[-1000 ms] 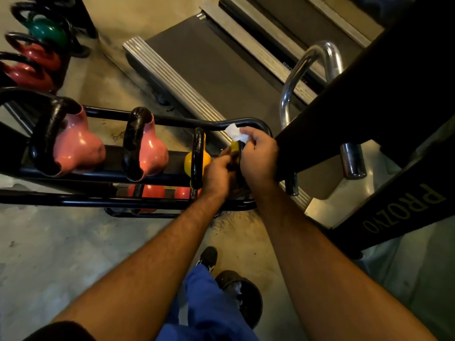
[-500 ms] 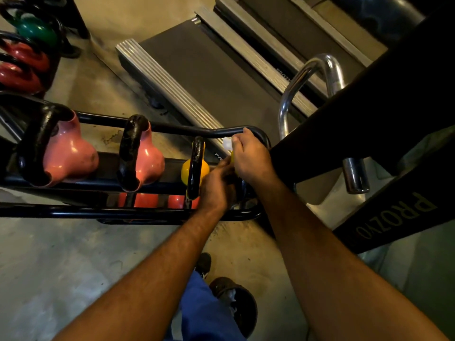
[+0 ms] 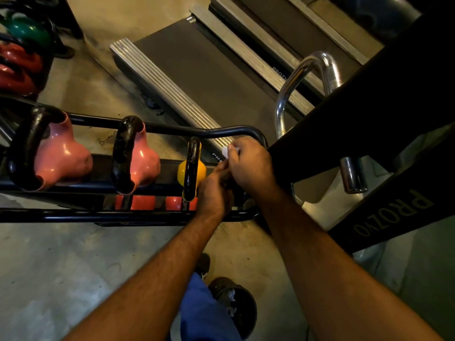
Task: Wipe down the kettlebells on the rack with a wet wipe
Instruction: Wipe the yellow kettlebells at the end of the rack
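Both hands are together at the right end of the black rack [image 3: 152, 129]. Right hand [image 3: 251, 166], fingers curled, pinches a white wet wipe [image 3: 226, 151] just inside the rack's end bend. Left hand [image 3: 213, 193] sits just below and touching it, fingers curled over something hidden; what it holds I cannot tell. Yellow kettlebell [image 3: 182, 172] stands just left of the hands, black handle up. 2 pink kettlebells [image 3: 64, 158] [image 3: 145, 163] sit further left on the same tier. Red kettlebells [image 3: 140, 202] show on the tier below. Treadmill deck [image 3: 204, 70] lies beyond the rack.
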